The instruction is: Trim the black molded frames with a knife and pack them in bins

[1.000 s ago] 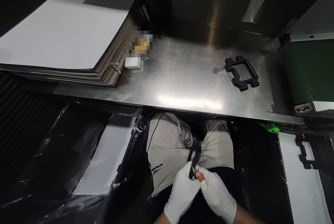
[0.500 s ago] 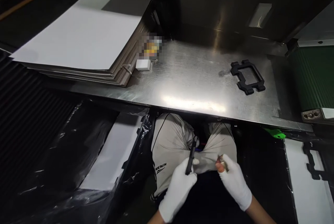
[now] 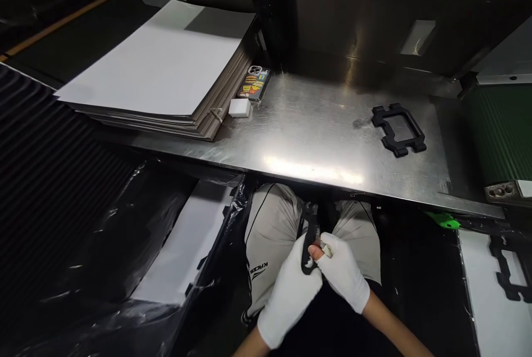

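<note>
Both my hands wear white gloves and meet over my lap, below the steel table's front edge. My left hand [image 3: 288, 293] grips a black plastic frame part [image 3: 308, 235] held edge-on and upright. My right hand [image 3: 343, 271] has its fingers closed against the same part, with a bare fingertip showing through the glove and something small at it that I cannot make out. A second black frame part [image 3: 399, 129] lies flat on the steel table [image 3: 299, 129] at the right.
A stack of white-topped sheets [image 3: 166, 69] covers the table's left end, with a white block [image 3: 240, 107] and a phone [image 3: 254, 82] beside it. A green conveyor belt [image 3: 502, 124] ends at the right. Black-lined bins sit at either side of my legs; the right one holds another black frame [image 3: 505, 268].
Half a second ago my right hand was apart from the part, off to the right. It has come back to the left and now meets the part again, as it did a second ago.
</note>
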The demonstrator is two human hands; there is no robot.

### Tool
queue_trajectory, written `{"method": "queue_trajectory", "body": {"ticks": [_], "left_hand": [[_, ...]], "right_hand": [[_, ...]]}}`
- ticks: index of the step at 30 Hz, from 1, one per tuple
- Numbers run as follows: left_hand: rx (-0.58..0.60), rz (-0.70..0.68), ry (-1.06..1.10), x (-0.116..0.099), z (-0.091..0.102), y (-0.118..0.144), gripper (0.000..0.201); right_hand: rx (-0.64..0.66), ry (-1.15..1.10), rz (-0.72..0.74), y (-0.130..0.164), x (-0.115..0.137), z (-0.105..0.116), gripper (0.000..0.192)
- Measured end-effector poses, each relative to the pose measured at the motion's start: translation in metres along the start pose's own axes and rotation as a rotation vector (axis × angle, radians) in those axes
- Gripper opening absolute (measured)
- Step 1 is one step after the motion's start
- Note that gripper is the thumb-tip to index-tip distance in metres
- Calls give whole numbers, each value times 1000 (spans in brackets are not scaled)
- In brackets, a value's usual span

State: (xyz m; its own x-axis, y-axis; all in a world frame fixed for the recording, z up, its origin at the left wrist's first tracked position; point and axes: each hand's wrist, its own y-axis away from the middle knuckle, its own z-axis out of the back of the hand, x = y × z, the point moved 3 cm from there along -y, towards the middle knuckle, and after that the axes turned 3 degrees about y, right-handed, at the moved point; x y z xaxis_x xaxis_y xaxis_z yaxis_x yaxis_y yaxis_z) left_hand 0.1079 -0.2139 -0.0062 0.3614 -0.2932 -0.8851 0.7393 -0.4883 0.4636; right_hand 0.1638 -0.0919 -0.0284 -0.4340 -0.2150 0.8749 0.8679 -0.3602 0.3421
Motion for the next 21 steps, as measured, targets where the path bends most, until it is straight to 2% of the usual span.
{"method": "queue_trajectory", "body": {"ticks": [3, 5, 6, 7, 9, 12, 13, 14, 15, 17, 18, 19, 21], "left_hand": [[-19, 60, -54, 6, 8, 2, 46], [23, 106, -68, 6, 13, 3, 37], [75, 118, -47, 4, 15, 2, 30], [146, 128, -11, 0, 17, 1, 24], [311, 151, 56, -10, 20, -4, 18], [509, 183, 13, -26, 30, -11, 14], [490, 163, -44, -30, 37, -12, 11], [387, 117, -114, -32, 46, -13, 7], [207, 41, -184, -33, 57, -11, 6], [-234, -180, -264, -32, 76, 2, 19], [-384, -260, -270, -29, 79, 12, 27], [-433, -281, -257, -23, 76, 19, 34], [-317, -154, -150, -8, 58, 23, 33]], "right_hand": [[-230, -30, -38, 2, -20, 21, 32], [-351, 8, 38, -2, -20, 42, 33], [-361, 33, 96, -5, -15, 52, 43], [-332, 60, 151, -10, -8, 61, 53], [-163, 118, 212, -21, 9, 73, 58], [154, 198, 185, -35, 28, 81, 40], [204, 203, 157, -37, 30, 83, 32], [217, 193, 124, -38, 29, 85, 26], [192, 173, 92, -39, 25, 87, 22], [77, 118, 37, -37, 13, 87, 17], [-9, 82, 15, -35, 6, 85, 17], [-101, 42, -5, -32, 1, 80, 19], [-258, -55, -48, -22, -6, 62, 25]]}}
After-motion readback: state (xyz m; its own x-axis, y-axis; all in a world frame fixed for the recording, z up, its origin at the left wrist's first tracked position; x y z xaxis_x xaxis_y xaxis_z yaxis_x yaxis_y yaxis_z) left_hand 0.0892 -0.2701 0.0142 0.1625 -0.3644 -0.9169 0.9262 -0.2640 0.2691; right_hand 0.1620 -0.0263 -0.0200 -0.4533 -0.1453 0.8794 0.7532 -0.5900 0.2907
